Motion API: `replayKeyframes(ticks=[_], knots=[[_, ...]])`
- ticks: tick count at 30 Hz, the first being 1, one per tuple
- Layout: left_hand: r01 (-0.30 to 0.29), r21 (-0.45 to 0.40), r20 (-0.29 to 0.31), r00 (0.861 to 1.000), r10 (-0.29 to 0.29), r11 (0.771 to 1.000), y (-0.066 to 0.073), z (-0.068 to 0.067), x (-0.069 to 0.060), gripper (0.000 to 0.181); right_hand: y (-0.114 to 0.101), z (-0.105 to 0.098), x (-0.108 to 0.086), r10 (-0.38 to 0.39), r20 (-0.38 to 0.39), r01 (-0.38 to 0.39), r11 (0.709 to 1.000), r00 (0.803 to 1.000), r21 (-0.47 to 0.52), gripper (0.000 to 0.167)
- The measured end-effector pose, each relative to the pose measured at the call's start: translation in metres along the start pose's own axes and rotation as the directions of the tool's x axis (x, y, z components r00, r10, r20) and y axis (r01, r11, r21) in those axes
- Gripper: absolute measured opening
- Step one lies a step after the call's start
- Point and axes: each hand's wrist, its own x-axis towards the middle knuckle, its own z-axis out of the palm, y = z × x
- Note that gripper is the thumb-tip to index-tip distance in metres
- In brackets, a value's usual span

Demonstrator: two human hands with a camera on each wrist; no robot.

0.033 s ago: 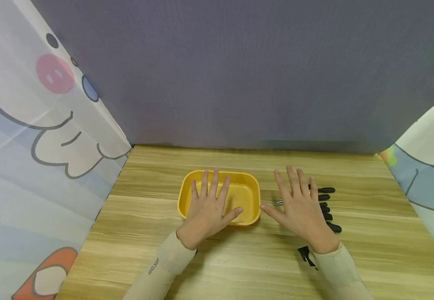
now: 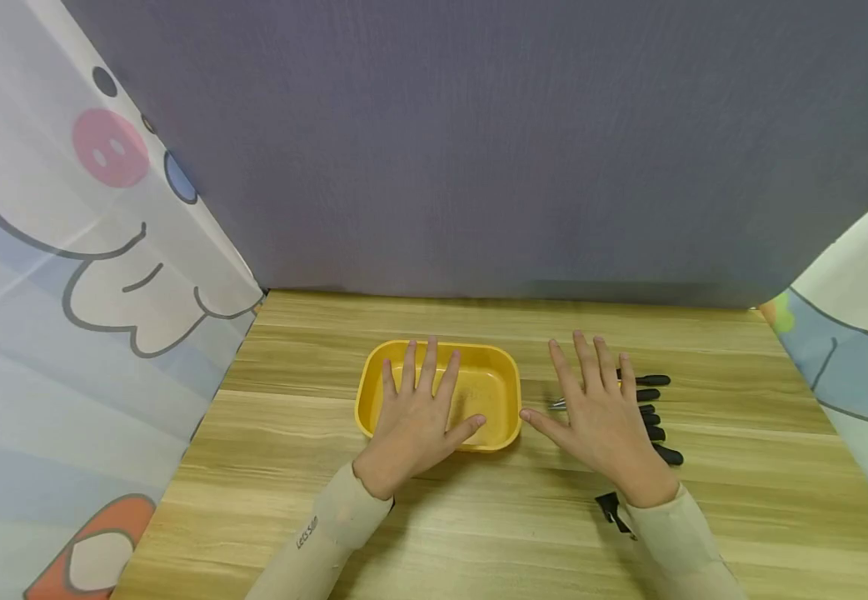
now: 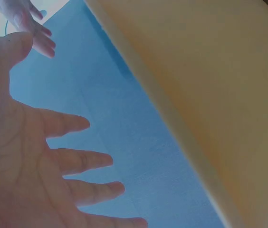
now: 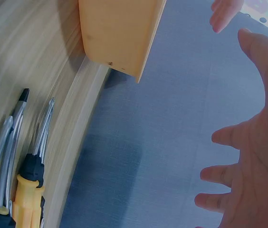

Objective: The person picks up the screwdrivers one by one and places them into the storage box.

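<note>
We are viewing the left hand [image 2: 416, 423] hovering above the yellow tray [image 2: 490, 387], its fingers standing apart. Beneath these fingers the tray is lying, and we are seeing its floor between them and beyond the thumb. The right hand's [image 2: 602, 421] fingers are likewise standing apart; dark-handled tools [image 4: 27, 202] are lying beneath and rightward of them.

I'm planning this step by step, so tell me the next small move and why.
Probably lower the right hand to grasp one of the black-handled tools: that hand is spread, holds nothing and is raised near them, and they lie outside the yellow tray, to its right.
</note>
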Motion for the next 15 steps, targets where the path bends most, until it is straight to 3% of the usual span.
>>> replayKeyframes(ticks=[9,15], knots=[[0.001,0.004,0.018,1.0,-0.001,1.0,-0.0009,-0.0023,0.0006,0.09,0.0018,0.0006,-0.0001,-0.01,-0.018,0.01,1.0,1.0,-0.001,0.101],[-0.006,-0.014,-0.009,1.0,0.006,1.0,-0.0025,-0.0028,0.0011,0.088,0.0045,-0.002,-0.0007,-0.013,-0.007,0.013,1.0,1.0,-0.012,0.101]])
